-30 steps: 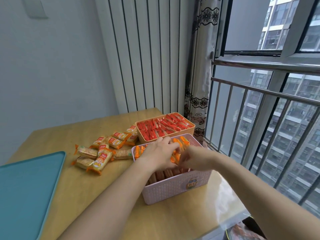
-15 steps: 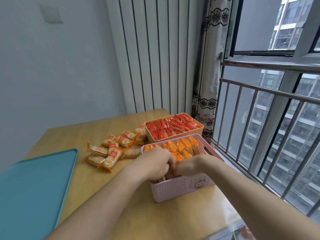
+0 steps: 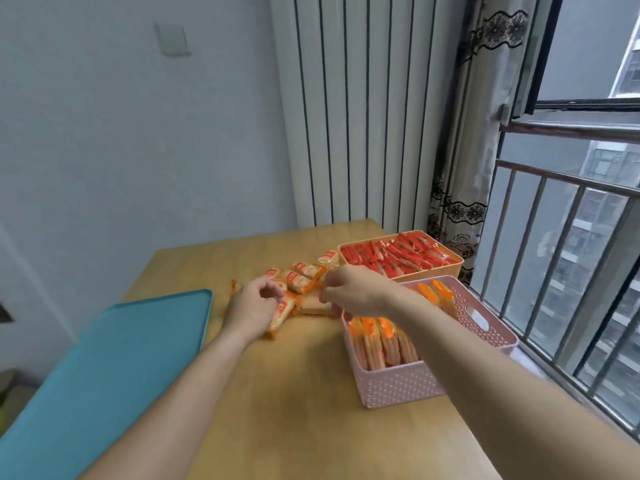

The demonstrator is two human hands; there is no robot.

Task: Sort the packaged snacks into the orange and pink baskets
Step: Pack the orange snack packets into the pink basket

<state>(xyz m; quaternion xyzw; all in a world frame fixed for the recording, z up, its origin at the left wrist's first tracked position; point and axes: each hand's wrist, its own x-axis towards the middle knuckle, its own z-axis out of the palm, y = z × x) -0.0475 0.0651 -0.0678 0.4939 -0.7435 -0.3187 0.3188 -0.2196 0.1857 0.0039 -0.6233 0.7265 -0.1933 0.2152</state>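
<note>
Hovering over the loose pile of snacks [image 3: 306, 271] on the table [image 3: 294, 410], both hands are well forward of the body. The left hand [image 3: 254, 306] sits at the near left edge of the pile with its fingers curled, right above an orange packet [image 3: 281, 315] that juts out from under it; whether it grips that packet I cannot tell. The right hand [image 3: 353, 291] hangs over the pile's right side, just left of the pink basket [image 3: 398, 382], fingers loosely curled and holding nothing. Its forearm crosses above that basket, which stands near the table's right edge and holds orange-wrapped biscuits [image 3: 381, 344] set upright in rows. Behind it, touching or nearly so, the orange basket [image 3: 450, 270] is packed with red packets [image 3: 394, 254]. A teal tray [image 3: 104, 375] lies on the left of the table, apart from the pile. A patterned curtain [image 3: 478, 133] hangs beyond the baskets beside the window bars [image 3: 568, 271].
</note>
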